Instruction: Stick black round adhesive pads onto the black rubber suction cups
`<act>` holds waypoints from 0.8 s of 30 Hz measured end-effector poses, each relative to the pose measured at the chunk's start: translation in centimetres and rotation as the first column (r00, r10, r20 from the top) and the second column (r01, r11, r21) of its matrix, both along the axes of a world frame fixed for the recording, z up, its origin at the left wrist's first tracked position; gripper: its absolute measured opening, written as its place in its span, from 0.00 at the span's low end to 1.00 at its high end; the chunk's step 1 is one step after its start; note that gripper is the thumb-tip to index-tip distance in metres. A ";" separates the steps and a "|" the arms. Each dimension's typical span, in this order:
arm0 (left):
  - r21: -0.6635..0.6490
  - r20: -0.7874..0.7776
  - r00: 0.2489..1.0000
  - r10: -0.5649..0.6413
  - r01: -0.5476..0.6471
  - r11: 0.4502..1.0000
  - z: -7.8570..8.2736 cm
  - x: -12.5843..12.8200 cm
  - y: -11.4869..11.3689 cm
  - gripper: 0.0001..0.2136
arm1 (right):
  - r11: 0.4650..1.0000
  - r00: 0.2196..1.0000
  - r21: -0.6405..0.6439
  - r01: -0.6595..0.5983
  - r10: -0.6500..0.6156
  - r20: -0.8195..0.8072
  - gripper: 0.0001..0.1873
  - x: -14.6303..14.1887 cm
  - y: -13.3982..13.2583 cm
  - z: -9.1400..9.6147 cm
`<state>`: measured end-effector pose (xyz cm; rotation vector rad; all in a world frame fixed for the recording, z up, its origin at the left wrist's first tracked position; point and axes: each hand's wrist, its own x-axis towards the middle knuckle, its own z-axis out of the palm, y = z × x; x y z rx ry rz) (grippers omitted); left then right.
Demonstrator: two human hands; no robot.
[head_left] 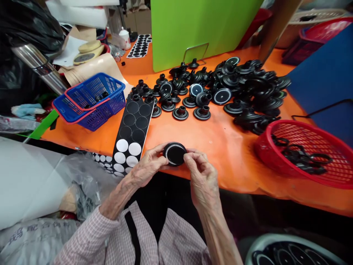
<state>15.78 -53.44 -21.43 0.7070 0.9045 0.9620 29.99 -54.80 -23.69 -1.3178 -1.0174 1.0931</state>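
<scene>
Between my hands, over the table's front edge, is a round black part (174, 154) with a pale ring near its rim, its flat face turned up. My left hand (150, 163) grips its left side between thumb and fingers. At the right edge, my right hand (200, 167) pinches with thumb and fingertips against the disc. Left of my hands lies a black sheet of round stickers (138, 121); its lower spots are bare white circles, the upper ones still carry black discs. Beyond my hands stand several black stepped round parts with short necks (180, 113).
A large heap of similar black parts (248, 88) fills the back right. At right sits a red basket (300, 129) holding black rings. A blue basket (110, 106) stands at left. A green board (198, 33) rises behind. A tub of black discs (253, 254) is at lower right.
</scene>
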 end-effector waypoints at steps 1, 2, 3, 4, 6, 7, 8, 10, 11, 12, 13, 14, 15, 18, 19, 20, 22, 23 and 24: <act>-0.002 -0.001 1.000 0.003 -0.003 1.000 0.0 0.0 0.0 0.21 | 1.000 1.000 0.002 0.002 -0.002 -0.005 0.13 0.0 0.0 -0.1; 0.000 0.001 1.000 0.005 -0.005 1.000 -0.1 0.0 0.0 0.21 | 1.000 1.000 0.002 0.005 -0.005 -0.010 0.13 0.0 0.0 -0.1; 0.001 0.003 1.000 0.007 -0.007 1.000 -0.1 0.0 -0.1 0.21 | 1.000 1.000 0.002 0.009 -0.009 -0.014 0.13 0.0 0.0 -0.1; 0.002 0.004 1.000 0.007 -0.007 1.000 -0.1 0.1 -0.1 0.21 | 1.000 1.000 -0.003 0.010 -0.010 -0.014 0.13 -0.1 0.0 -0.1; 0.002 0.003 1.000 0.006 -0.006 1.000 -0.1 0.1 -0.2 0.21 | 1.000 1.000 -0.015 0.011 -0.011 -0.004 0.14 -0.1 0.0 0.0; 0.002 0.002 1.000 0.006 -0.006 1.000 -0.1 0.1 -0.2 0.21 | 1.000 1.000 -0.021 0.014 -0.014 0.002 0.14 -0.2 0.0 0.0; 0.002 0.000 1.000 0.007 -0.007 1.000 -0.1 0.1 -0.2 0.21 | 0.999 1.000 -0.027 0.018 -0.018 0.006 0.15 -0.2 0.0 0.0; 0.000 -0.007 1.000 0.009 -0.009 1.000 -0.1 0.1 -0.2 0.21 | 0.999 1.000 -0.034 0.029 -0.029 0.010 0.15 -0.3 0.0 0.0; 0.000 -0.011 1.000 0.010 -0.010 1.000 -0.1 0.1 -0.2 0.21 | 0.999 0.999 -0.033 0.034 -0.034 0.012 0.15 -0.3 0.0 0.0; 0.001 -0.015 1.000 0.009 -0.009 1.000 -0.1 0.1 -0.2 0.21 | 0.999 0.999 -0.031 0.037 -0.037 0.016 0.15 -0.4 0.0 -0.1; 0.005 -0.019 1.000 0.007 -0.007 1.000 -0.2 0.1 -0.2 0.21 | 0.999 0.999 -0.030 0.040 -0.039 0.021 0.15 -0.4 0.0 -0.2; 0.011 -0.022 1.000 0.004 -0.004 1.000 -0.3 0.1 -0.2 0.20 | 0.999 0.999 -0.028 0.042 -0.041 0.028 0.15 -0.4 0.0 -0.3; 0.017 -0.024 1.000 0.002 -0.001 1.000 -0.4 0.1 -0.2 0.20 | 0.999 0.999 -0.025 0.044 -0.043 0.033 0.15 -0.5 0.0 -0.5; 0.025 -0.019 1.000 0.004 -0.004 1.000 -0.7 0.1 -0.2 0.18 | 0.998 0.998 -0.013 0.053 -0.053 0.039 0.13 -0.7 0.0 -0.7; 0.024 -0.014 1.000 0.010 -0.009 1.000 -0.8 0.1 -0.2 0.18 | 0.998 0.997 -0.008 0.059 -0.059 0.044 0.13 -0.8 0.0 -0.7; 0.021 -0.010 1.000 0.018 -0.017 1.000 -0.9 0.2 -0.3 0.18 | 0.998 0.996 -0.005 0.065 -0.065 0.053 0.13 -0.8 -0.1 -0.7; 0.014 -0.010 0.999 0.037 -0.037 0.999 -1.0 0.2 -0.3 0.19 | 0.997 0.994 -0.001 0.072 -0.071 0.079 0.13 -1.0 -0.1 -0.7; 0.009 -0.013 0.999 0.046 -0.046 0.999 -1.0 0.2 -0.4 0.19 | 0.997 0.993 0.001 0.072 -0.072 0.093 0.13 -1.0 -0.2 -0.7; 0.005 -0.018 0.998 0.052 -0.052 0.999 -1.0 0.2 -0.4 0.19 | 0.997 0.991 0.004 0.071 -0.071 0.109 0.13 -1.1 -0.2 -0.7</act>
